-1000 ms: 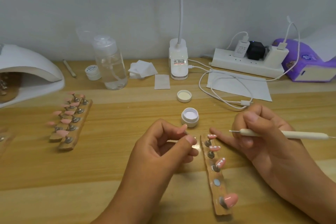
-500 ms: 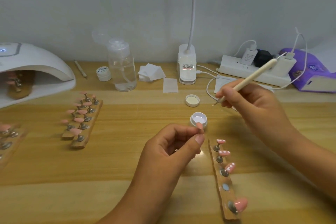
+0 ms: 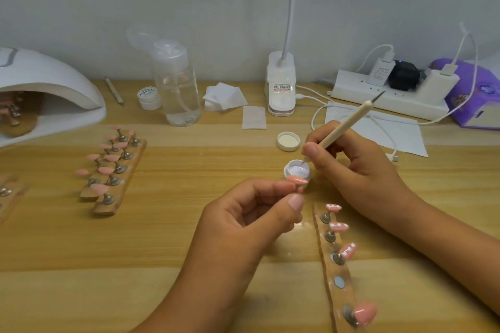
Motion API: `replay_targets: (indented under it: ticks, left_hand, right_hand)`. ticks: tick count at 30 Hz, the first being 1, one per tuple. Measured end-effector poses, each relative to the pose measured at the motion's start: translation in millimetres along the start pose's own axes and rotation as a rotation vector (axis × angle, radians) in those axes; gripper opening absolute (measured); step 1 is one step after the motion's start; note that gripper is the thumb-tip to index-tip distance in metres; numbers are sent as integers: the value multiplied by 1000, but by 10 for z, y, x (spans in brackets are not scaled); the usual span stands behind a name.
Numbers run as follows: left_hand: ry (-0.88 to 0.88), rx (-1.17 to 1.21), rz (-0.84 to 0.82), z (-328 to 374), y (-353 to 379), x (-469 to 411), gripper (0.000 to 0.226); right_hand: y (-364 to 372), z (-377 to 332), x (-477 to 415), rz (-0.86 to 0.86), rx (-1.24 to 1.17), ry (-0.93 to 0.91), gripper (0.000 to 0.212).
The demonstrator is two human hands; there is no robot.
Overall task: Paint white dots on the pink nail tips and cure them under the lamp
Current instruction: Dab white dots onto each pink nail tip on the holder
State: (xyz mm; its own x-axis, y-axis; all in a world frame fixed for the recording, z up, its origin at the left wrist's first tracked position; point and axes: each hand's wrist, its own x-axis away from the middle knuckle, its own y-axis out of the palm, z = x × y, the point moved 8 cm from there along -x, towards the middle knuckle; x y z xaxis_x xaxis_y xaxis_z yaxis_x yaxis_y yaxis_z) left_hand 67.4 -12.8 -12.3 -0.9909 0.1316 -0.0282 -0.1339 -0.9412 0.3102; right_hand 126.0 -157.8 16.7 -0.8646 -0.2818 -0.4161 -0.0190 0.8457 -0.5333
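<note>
Fingertips [image 3: 293, 204] of the left hand [image 3: 243, 227] pinched on the little stand of a pink nail tip [image 3: 297, 180], held just in front of the open paint pot [image 3: 297, 170]. Right hand [image 3: 354, 170] gripping the dotting pen [image 3: 343, 130] pencil-fashion, fine point down inside the pot at the white paint. Three dotted tips [image 3: 338, 226] and one plain on the wooden strip [image 3: 338, 299] beside the right forearm; another strip under the curing lamp [image 3: 48, 84] at far left.

Pink nail tip [image 3: 297, 180] near open paint jar [image 3: 287, 168]
</note>
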Motion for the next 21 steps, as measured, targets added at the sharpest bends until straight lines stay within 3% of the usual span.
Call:
replay_targets:
  ticks: [7,13,19,21]
  left_hand:
    - [18,17,4,0,-17,1,16]
    - [4,25,21,-22,-45,-1,14]
    - [7,5,18,-13,-42,1,18]
    - [10,-6,9,-7,-30,8,20]
  right_hand:
    - [37,1,-2,-36,27,-2,9]
    - [68,18,-2,-63,81,3,26]
    - [-28,-46,13,32,-21,-26,2]
    - [-90,-81,34,84,-104,-8,6]
